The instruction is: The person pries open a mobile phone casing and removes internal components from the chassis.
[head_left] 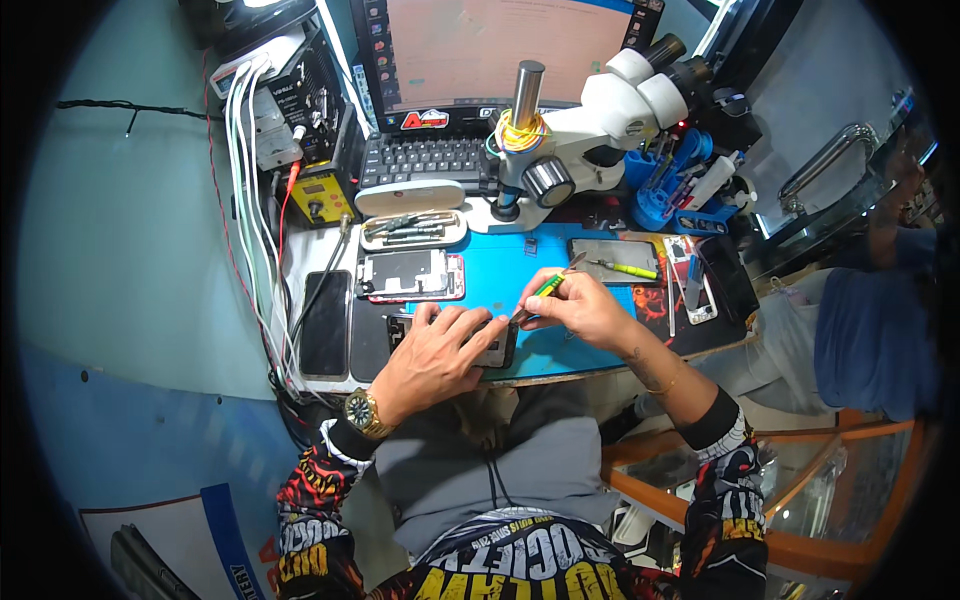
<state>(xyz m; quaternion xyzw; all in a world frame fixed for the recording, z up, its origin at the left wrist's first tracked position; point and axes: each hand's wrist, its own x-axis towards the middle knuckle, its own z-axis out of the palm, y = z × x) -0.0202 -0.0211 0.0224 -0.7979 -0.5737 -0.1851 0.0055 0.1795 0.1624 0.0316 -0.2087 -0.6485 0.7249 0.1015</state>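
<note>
An opened black phone [497, 352] lies at the front edge of the blue work mat [545, 352]. My left hand [436, 350] steadies it, fingers bent over the top and thumb by the near edge; the hand hides much of the phone. In my right hand [580, 305] is a slim green-handled tool [549, 286], metal at both ends, pinched between thumb and fingers. Its lower end meets the phone's right far corner, close to my left fingertips. Behind my left hand rests a phone screen assembly [410, 274] with a red edge.
A microscope [610, 110] stands at the back before a laptop [430, 160]. An open tool case [413, 228] sits left of its base. Dark phone [326, 322] and power supply [325, 195] are left. A yellow-green pen-like tool [625, 268], phone parts [690, 285] and blue organizer [665, 195] are right.
</note>
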